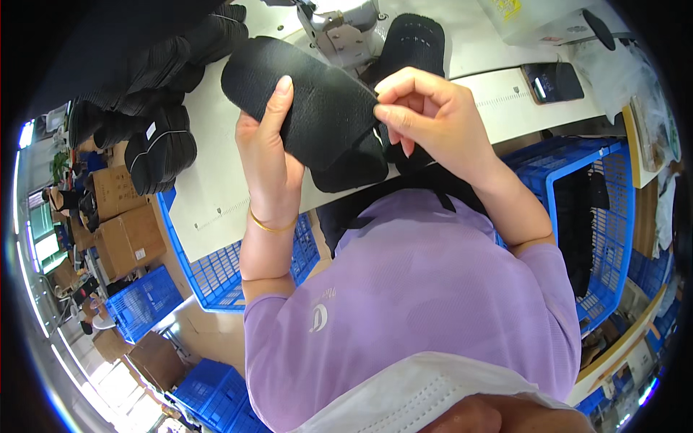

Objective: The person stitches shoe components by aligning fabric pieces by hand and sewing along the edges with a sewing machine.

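A black, textured insole (pixel 310 101) is tilted up above the white table, its long side slanting down to the right. My left hand (pixel 271 137) grips its left part, thumb on the upper face and the other fingers hidden beneath. At the insole's right edge, my right hand (pixel 437 112) is closed in a pinch of thumb and forefinger; the bit of edge or thread between them is too small to make out. More black insoles lie under and beyond my hands: one (pixel 350 169) by the table's near edge, another (pixel 415 43) with small pale stitch marks.
A sewing machine head (pixel 343 32) stands just beyond the held insole. Bundled black insoles (pixel 162 148) pile up at left. A phone (pixel 552 81) lies on the table at right. Blue crates (pixel 624 216) flank me on both sides, and cardboard boxes (pixel 130 234) stand at far left.
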Demonstrator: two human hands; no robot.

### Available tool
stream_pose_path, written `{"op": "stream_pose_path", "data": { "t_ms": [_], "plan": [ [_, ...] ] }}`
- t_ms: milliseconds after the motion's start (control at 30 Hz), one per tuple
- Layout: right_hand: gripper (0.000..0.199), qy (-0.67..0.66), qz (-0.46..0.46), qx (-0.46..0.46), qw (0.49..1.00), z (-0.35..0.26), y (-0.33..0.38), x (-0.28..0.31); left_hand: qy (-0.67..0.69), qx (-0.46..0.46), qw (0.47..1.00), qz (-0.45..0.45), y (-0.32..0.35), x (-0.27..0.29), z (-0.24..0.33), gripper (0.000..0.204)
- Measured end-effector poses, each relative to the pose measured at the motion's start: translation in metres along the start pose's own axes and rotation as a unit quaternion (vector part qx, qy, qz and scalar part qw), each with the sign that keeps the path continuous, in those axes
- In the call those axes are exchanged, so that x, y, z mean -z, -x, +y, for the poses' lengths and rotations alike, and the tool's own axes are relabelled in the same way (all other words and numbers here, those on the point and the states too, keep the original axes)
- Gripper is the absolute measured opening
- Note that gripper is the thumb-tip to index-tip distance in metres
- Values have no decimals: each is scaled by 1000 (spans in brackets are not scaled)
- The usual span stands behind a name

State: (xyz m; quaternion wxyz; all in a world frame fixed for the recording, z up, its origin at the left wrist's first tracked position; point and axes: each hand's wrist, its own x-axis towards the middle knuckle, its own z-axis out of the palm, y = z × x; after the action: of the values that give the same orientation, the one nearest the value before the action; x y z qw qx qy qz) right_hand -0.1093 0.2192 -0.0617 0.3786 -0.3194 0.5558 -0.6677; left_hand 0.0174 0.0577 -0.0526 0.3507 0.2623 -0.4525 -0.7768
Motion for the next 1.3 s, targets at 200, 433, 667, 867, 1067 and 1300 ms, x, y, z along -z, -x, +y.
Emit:
{"op": "stream_pose_path", "data": {
  "t_ms": [200, 433, 667, 867, 1067, 1300],
  "plan": [
    [7, -46, 3, 13, 999, 8, -9, 2, 2, 19, 1000, -13, -7, 3, -1, 24],
    [4, -56, -4, 27, 998, 13, -11, -1, -1, 33, 999, -41, -13, 12, -3, 27],
    [19, -55, -4, -41, 998, -10, -6, -8, -62, -50, 995, -67, -16, 7, 6, 36],
    [16, 88, -2, 5, 996, -20, -7, -15, -43, -40, 989, -135, -36, 9, 20, 41],
    [15, 127, 16, 91, 988, -18, -17, -15, -7, -15, 987, -162, -47, 3, 27, 38],
    [15, -51, -10, 13, 999, -25, -52, -7, -133, -16, 978, -158, -85, -17, 58, 32]
  ]
}}
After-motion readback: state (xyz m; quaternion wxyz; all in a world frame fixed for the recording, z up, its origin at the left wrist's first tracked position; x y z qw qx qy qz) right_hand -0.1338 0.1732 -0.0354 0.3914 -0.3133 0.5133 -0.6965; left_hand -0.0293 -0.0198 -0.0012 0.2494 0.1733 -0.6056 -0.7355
